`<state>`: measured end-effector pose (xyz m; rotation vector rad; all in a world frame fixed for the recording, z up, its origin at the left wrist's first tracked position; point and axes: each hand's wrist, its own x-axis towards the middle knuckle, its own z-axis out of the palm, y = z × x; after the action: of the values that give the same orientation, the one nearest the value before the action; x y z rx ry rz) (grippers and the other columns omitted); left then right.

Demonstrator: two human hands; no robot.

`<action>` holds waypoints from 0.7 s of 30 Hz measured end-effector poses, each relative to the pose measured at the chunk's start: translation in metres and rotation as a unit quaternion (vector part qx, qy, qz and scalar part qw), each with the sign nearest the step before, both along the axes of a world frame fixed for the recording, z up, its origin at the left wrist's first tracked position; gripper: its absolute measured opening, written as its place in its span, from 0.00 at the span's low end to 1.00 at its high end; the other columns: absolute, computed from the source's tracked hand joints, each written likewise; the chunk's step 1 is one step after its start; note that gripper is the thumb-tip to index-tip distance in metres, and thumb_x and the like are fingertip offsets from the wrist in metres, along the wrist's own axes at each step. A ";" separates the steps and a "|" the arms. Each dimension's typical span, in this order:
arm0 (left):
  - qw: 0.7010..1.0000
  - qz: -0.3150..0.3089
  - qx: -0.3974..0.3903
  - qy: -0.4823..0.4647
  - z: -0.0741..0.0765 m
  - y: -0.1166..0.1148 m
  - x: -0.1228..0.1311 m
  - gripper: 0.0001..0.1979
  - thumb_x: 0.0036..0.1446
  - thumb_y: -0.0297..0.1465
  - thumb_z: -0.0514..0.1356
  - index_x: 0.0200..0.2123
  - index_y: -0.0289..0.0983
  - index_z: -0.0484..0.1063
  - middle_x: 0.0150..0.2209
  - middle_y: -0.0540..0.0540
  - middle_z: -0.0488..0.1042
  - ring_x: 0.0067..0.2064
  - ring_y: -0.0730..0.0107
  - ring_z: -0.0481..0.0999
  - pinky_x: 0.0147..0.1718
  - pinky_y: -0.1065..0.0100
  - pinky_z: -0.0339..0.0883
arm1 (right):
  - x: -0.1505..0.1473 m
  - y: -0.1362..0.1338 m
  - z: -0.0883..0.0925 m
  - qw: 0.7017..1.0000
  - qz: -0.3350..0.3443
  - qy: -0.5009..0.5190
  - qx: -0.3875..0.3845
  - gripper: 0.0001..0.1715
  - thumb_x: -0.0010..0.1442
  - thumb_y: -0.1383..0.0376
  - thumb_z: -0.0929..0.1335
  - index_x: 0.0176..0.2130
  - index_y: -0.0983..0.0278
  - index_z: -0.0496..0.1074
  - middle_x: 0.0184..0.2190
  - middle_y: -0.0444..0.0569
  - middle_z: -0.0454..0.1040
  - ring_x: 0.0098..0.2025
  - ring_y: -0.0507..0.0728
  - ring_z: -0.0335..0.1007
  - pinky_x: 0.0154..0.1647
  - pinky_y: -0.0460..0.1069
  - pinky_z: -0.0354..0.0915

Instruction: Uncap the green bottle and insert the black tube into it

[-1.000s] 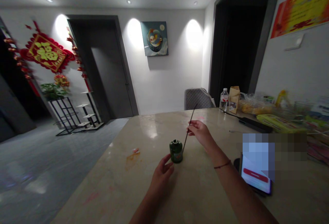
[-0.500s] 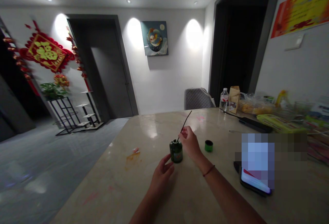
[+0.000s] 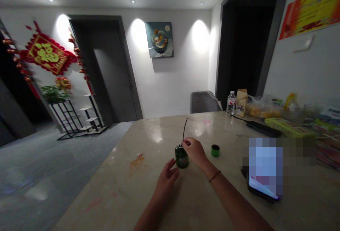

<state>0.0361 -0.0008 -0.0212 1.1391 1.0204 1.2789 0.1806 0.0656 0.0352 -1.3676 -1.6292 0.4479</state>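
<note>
One dark green bottle (image 3: 182,159), squat, upright, at the middle of the tabletop (image 3: 148,197), its pale-rimmed mouth uppermost and uncovered. One thin dark stick (image 3: 185,129), slightly bent, standing nearly upright above that mouth; lower end hidden by fingers, so depth of insertion cannot be told. Right hand (image 3: 195,152): grip narrow, fingertips pinching the stick low down, at the bottle's mouth. Left hand (image 3: 169,174): grip wide, fingers loosely curved, at the bottle's near left side; contact or slight gap, cannot tell. One green cap-like piece (image 3: 215,150), open side up, on the right, apart from the bottle. One phone (image 3: 262,188), screen lit, farther right and nearer. Step in hand, as judged from here: guiding the stick at the bottle's neck. The next move seems to call for a light pinch, the stick lined up with the opening, and the left hand ready to steady the glass-looking body.
</note>
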 end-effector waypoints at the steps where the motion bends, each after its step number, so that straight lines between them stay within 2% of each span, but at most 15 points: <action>1: 1.000 -0.002 0.000 0.000 0.000 0.000 0.000 0.30 0.40 0.34 0.64 0.49 0.36 0.64 0.58 0.35 0.59 0.51 0.55 0.69 0.48 0.58 0.63 | 0.000 0.000 -0.001 1.000 0.000 -0.001 0.000 0.09 0.52 0.64 0.63 0.28 0.64 0.72 0.28 0.48 0.74 0.31 0.52 0.69 0.33 0.44 0.60; 5: 1.000 0.007 -0.005 0.006 -0.001 0.001 0.000 0.29 0.40 0.33 0.64 0.49 0.37 0.64 0.57 0.36 0.61 0.50 0.56 0.69 0.48 0.58 0.63 | 0.000 0.002 -0.003 1.000 0.006 0.005 -0.015 0.10 0.52 0.63 0.64 0.30 0.63 0.74 0.30 0.49 0.76 0.32 0.53 0.70 0.33 0.45 0.61; 10: 1.000 0.010 -0.004 -0.010 -0.004 0.002 -0.001 0.29 0.39 0.32 0.65 0.49 0.36 0.64 0.57 0.35 0.60 0.50 0.54 0.69 0.48 0.57 0.63 | 0.010 0.008 -0.002 0.996 0.052 0.052 -0.055 0.13 0.53 0.62 0.62 0.31 0.64 0.74 0.32 0.50 0.76 0.34 0.55 0.71 0.36 0.47 0.63; 13: 1.000 0.004 -0.012 -0.014 -0.005 0.003 -0.001 0.30 0.40 0.32 0.64 0.49 0.35 0.63 0.58 0.34 0.59 0.51 0.54 0.68 0.48 0.57 0.63 | 0.020 0.011 -0.001 0.985 0.104 0.094 -0.105 0.14 0.52 0.65 0.62 0.37 0.67 0.73 0.35 0.52 0.76 0.37 0.56 0.71 0.40 0.49 0.63; 17: 1.000 -0.002 -0.015 -0.019 -0.007 0.004 -0.002 0.30 0.41 0.31 0.63 0.50 0.36 0.62 0.58 0.35 0.60 0.52 0.55 0.68 0.48 0.58 0.63 | 0.030 0.008 -0.003 0.957 0.225 0.111 -0.146 0.21 0.46 0.68 0.66 0.43 0.68 0.69 0.43 0.53 0.72 0.43 0.56 0.69 0.44 0.49 0.63; 19: 1.000 -0.004 -0.012 -0.021 -0.009 0.005 -0.003 0.29 0.41 0.29 0.62 0.50 0.36 0.62 0.57 0.35 0.60 0.51 0.56 0.69 0.47 0.59 0.63 | 0.029 0.005 -0.005 0.951 0.248 0.110 -0.150 0.26 0.43 0.67 0.69 0.45 0.67 0.67 0.45 0.54 0.70 0.44 0.56 0.68 0.44 0.50 0.63; 21: 0.999 -0.005 -0.008 -0.031 -0.010 0.005 -0.003 0.29 0.39 0.27 0.61 0.49 0.36 0.63 0.58 0.36 0.60 0.51 0.57 0.69 0.47 0.60 0.63 | 0.024 0.002 -0.006 0.955 0.236 0.097 -0.148 0.29 0.41 0.64 0.71 0.45 0.67 0.65 0.45 0.54 0.69 0.44 0.57 0.68 0.43 0.50 0.63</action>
<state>0.0332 0.0041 -0.0309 1.0844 0.9774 1.2873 0.2042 0.0680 0.0290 -1.0886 -1.7665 1.1131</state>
